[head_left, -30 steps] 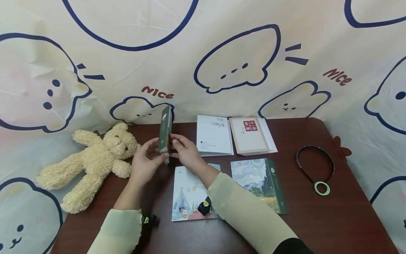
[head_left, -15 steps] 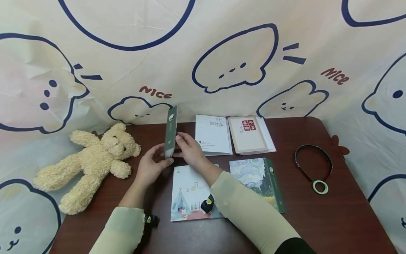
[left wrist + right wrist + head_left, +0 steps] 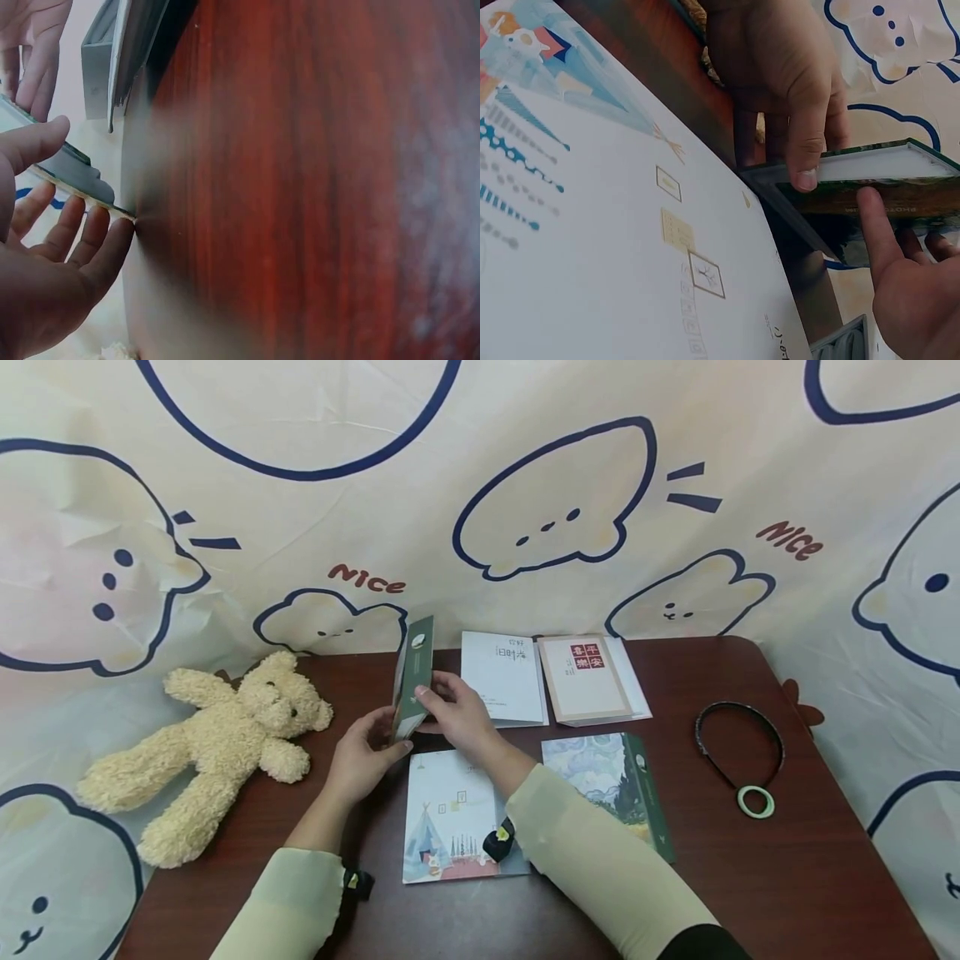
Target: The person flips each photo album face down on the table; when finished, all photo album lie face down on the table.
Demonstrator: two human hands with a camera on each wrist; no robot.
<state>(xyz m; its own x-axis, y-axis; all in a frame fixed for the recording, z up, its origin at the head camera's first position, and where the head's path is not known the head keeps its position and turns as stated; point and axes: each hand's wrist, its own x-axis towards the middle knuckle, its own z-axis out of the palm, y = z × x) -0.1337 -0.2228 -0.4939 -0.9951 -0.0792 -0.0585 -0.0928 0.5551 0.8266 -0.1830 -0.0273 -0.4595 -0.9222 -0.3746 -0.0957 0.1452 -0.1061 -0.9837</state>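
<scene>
A green-covered book (image 3: 420,672) stands upright above the table, spine turned toward the head camera, held between both hands. My left hand (image 3: 362,756) grips its lower left side, thumb at the near edge and fingers behind. On the other side my right hand (image 3: 465,714) holds it, thumb on the green spine. In the right wrist view the book (image 3: 855,214) shows white page edges, with the left hand's (image 3: 787,67) thumb on its edge and the right hand's (image 3: 919,292) index finger against the cover. The left wrist view shows the left fingers spread beneath the book (image 3: 75,176).
A white booklet with a tent picture (image 3: 442,827) lies below the hands. Behind stand a white card (image 3: 498,681) and a cream one with red characters (image 3: 588,681). Right are a landscape-covered book (image 3: 600,777) and a black band with green ring (image 3: 755,802); left, a plush bear (image 3: 232,735).
The held book has shifted slightly right and turned, so more of its green spine and a side now show. The right thumb has come onto the spine. Both hands moved a little rightward.
</scene>
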